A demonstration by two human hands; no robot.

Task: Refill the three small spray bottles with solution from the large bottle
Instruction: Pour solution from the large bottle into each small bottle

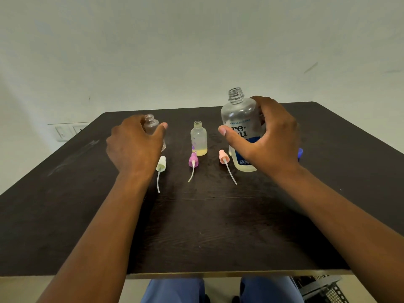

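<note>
The large clear bottle (240, 114) with a blue and white label stands uncapped at the right of the table, a little pale liquid in its base. My right hand (269, 138) is wrapped around it from the right. My left hand (135, 143) grips a small clear open bottle (150, 124) at the left. Between them another small open bottle (198, 138) stands alone with yellowish liquid at the bottom. In front lie three spray heads with dip tubes: a white one (161, 164), a purple one (193, 160), a pink one (224, 157). I cannot make out a third small bottle.
A blue cap (300, 153) peeks out behind my right hand. The dark wooden table (196, 232) ends at a front edge close to my knees. A white wall with a switch plate (63, 132) is behind, and a black mesh item (323, 289) sits on the floor at the right.
</note>
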